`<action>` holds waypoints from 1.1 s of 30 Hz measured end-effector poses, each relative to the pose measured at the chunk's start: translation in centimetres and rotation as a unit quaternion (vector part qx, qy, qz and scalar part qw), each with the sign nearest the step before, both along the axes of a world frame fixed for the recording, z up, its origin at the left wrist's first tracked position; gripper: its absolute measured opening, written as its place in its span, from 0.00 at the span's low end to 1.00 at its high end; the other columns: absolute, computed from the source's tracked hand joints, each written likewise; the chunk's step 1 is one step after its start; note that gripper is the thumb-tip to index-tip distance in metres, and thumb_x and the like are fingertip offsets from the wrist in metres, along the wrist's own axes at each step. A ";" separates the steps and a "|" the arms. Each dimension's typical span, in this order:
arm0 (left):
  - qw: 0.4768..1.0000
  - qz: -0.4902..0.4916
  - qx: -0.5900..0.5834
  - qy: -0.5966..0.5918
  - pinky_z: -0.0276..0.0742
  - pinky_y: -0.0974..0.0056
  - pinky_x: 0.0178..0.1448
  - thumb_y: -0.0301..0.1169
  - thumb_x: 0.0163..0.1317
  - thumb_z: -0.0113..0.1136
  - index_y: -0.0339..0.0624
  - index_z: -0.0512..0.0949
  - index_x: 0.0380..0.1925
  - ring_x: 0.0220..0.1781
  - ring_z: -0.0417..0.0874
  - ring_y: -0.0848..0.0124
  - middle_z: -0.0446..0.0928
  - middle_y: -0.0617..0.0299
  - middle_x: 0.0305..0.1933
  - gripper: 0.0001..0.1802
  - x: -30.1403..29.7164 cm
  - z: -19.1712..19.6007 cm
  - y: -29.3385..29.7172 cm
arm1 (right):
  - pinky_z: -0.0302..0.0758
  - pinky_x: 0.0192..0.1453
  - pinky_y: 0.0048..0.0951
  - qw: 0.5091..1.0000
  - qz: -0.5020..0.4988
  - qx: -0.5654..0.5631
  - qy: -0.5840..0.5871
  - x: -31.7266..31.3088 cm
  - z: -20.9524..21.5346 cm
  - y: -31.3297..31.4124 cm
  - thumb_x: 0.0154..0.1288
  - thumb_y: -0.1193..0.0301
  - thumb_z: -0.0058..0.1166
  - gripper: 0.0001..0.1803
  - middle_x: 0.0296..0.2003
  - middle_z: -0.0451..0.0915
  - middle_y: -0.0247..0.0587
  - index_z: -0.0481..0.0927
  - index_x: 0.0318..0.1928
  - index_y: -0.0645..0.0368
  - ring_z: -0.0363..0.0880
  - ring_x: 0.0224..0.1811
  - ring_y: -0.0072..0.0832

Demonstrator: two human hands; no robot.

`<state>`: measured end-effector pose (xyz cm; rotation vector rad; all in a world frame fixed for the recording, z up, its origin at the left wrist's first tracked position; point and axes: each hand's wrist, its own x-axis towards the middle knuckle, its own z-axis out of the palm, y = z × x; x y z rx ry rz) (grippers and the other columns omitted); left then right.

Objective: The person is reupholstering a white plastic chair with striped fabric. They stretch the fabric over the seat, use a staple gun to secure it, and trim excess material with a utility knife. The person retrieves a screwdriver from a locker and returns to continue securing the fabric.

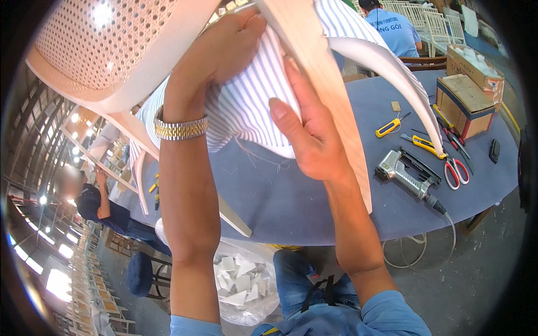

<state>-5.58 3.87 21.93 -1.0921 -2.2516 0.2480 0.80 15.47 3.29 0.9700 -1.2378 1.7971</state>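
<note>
A light wooden chair with a woven cane panel (117,45) is tilted over the table in front of me. Blue-and-white striped fabric (246,112) covers its seat, with loose threads hanging from the lower edge. My left hand (232,47), a watch on its wrist, is closed at the fabric's upper part, fingers curled against it beside the wooden leg (325,84). Lower down, my right hand (311,131) grips the fabric's edge next to that leg. Its thumb lies on the stripes, and its other fingers are partly hidden.
On the blue-grey table (297,207) at right lie a nail gun (406,176) with a hose, red-handled scissors (455,172), a yellow cutter (424,144), a yellow screwdriver (388,127) and a cardboard box (462,106). A bag of white scraps (244,280) stands below. Two people work nearby.
</note>
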 end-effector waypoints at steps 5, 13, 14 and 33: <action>0.985 0.037 0.114 -0.124 0.69 0.60 0.75 0.35 0.81 0.37 0.40 0.74 0.69 0.72 0.76 0.53 0.76 0.47 0.70 0.25 2.1 -0.2 1.8 | 0.52 0.81 0.30 0.958 0.265 -0.100 -0.053 -0.5 -0.1 -0.6 0.82 0.72 0.46 0.35 0.81 0.55 0.49 0.49 0.80 0.71 0.51 0.82 0.31; 0.977 0.063 0.149 -0.135 0.68 0.61 0.74 0.43 0.81 0.43 0.36 0.75 0.67 0.70 0.78 0.58 0.79 0.44 0.66 0.27 3.4 -0.8 2.1 | 0.59 0.77 0.32 0.986 0.127 -0.110 -0.017 -0.3 -1.3 -0.9 0.83 0.66 0.46 0.31 0.72 0.67 0.54 0.58 0.77 0.71 0.64 0.74 0.30; 0.980 0.063 0.142 -0.124 0.69 0.61 0.74 0.43 0.81 0.43 0.35 0.75 0.67 0.69 0.78 0.57 0.80 0.44 0.66 0.27 3.5 -0.9 2.1 | 0.63 0.74 0.31 0.982 0.137 -0.125 -0.038 -0.2 -1.4 -1.1 0.83 0.66 0.46 0.29 0.68 0.72 0.54 0.62 0.75 0.71 0.68 0.71 0.30; 0.980 0.092 0.123 0.123 0.76 0.48 0.65 0.37 0.78 0.46 0.36 0.73 0.64 0.61 0.80 0.41 0.78 0.42 0.63 0.22 5.9 -5.8 3.6 | 0.80 0.43 0.31 0.974 -0.130 -0.184 -0.032 -0.4 -2.9 -2.0 0.77 0.72 0.57 0.13 0.39 0.86 0.50 0.80 0.55 0.68 0.86 0.37 0.33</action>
